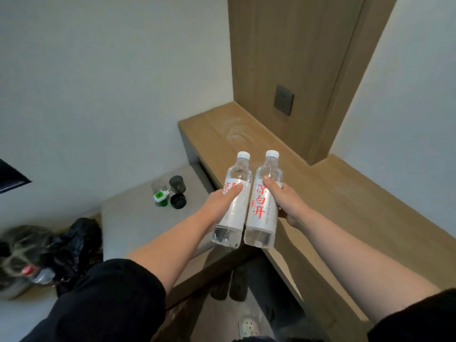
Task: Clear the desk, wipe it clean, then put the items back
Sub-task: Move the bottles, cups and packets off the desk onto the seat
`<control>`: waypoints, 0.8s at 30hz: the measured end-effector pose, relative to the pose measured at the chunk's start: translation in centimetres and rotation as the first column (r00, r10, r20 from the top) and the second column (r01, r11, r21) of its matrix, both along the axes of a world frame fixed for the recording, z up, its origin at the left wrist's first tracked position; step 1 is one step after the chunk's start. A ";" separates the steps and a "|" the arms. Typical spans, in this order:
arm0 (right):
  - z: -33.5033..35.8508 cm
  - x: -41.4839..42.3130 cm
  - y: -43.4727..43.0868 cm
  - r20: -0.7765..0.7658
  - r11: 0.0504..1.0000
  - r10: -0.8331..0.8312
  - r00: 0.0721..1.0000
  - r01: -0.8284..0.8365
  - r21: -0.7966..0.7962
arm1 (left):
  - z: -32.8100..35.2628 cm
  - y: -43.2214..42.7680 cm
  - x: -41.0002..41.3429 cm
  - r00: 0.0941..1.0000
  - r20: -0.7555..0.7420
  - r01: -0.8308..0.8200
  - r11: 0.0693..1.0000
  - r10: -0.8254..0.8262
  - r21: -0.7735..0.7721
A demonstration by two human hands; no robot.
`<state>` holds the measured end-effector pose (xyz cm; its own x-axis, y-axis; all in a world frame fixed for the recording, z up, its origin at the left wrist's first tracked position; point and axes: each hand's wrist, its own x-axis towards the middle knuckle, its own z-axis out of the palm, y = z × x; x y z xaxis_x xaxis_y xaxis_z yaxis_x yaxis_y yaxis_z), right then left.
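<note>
Bench (pixel 345 206), wood-toned, runs along the wall at right; pale smeared streaks mark its far end. Grey padded seat (pixel 128 218) sits lower, to its left. (M)

Confirmed. Black bag (pixel 79 240) lies crumpled at the seat's left edge. Where are the task items? (K)

Two clear bottles, white caps, white labels with red characters, held in the air over the bench's near edge, side by side, caps tilted away. Left bottle (pixel 238 174), right bottle (pixel 261 218). Contact between them: cannot tell. (M)

Grip state? (K)

Left grip (pixel 222 206), a bare hand, is wrapped round the left bottle's label, thumb on top. Right grip (pixel 286 201) is wrapped round the right bottle likewise. (M)

Small items on the seat's far end, clustered: dark cup (pixel 177 183), clear glass (pixel 158 187), black lid (pixel 178 200), green-and-white piece (pixel 161 197). (K)
</note>
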<state>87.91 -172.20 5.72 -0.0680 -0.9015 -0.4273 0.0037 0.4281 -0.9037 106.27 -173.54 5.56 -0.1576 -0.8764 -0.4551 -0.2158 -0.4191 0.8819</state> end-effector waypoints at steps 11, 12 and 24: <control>0.0 10.6 -12.4 -0.126 0.965 0.226 0.966 -0.239 -0.105 | -1.8 -8.8 11.6 0.984 -0.060 -0.164 0.986 0.165 0.019; -0.3 11.9 -13.1 -0.118 0.963 0.226 0.967 -0.240 -0.119 | -2.0 -9.4 12.5 0.982 -0.085 -0.165 0.986 0.167 0.036; -2.9 30.7 -22.4 -0.143 0.971 0.238 0.961 -0.233 0.054 | -6.5 -18.9 30.0 0.955 -0.199 -0.199 0.973 0.219 0.118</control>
<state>118.58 -194.61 2.83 0.0796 -0.8838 -0.4611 -0.2336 0.4331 -0.8705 136.30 -192.47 -0.90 -0.0762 -0.8539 -0.5149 0.0705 -0.5197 0.8514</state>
